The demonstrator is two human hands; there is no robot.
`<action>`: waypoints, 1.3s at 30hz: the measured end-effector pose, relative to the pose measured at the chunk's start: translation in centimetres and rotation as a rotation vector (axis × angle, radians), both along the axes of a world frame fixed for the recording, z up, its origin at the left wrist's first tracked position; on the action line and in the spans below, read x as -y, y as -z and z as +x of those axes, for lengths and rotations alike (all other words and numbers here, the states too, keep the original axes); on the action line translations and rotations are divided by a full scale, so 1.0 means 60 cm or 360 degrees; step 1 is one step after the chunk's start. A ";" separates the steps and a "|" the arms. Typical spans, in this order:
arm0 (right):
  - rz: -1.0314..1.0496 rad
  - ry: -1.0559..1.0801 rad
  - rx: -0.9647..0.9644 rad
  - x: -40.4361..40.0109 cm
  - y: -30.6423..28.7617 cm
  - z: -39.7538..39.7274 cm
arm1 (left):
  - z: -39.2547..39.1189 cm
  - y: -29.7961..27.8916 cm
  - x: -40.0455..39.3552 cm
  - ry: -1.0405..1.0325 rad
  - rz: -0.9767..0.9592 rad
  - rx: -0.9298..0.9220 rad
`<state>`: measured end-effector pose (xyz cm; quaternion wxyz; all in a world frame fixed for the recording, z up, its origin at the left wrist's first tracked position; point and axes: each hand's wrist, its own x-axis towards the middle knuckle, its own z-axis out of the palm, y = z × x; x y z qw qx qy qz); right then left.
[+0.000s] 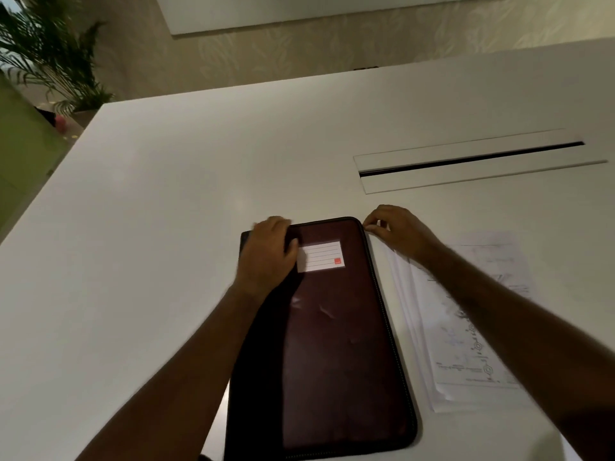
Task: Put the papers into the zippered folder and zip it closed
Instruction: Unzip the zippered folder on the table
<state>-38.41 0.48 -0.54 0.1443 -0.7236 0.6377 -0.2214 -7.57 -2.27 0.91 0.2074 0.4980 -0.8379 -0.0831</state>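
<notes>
A dark brown zippered folder (336,344) lies flat on the white table, long side running away from me, with a white label near its far end. My left hand (269,254) presses down on the folder's far left corner. At the far right corner my right hand (396,232) pinches something small at the zipper track, most likely the zipper pull. A stack of printed papers (472,327) lies on the table just right of the folder, partly under my right forearm.
The white table (186,201) has a long cable slot with a lid (472,161) at the far right. A potted palm (50,58) stands beyond the table's far left corner, and a green surface (20,144) lies at the left edge.
</notes>
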 end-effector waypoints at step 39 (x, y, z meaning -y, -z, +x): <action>-0.0071 -0.0076 -0.0292 -0.152 -0.023 0.016 | -0.188 0.031 0.032 0.0041 0.0367 -0.0338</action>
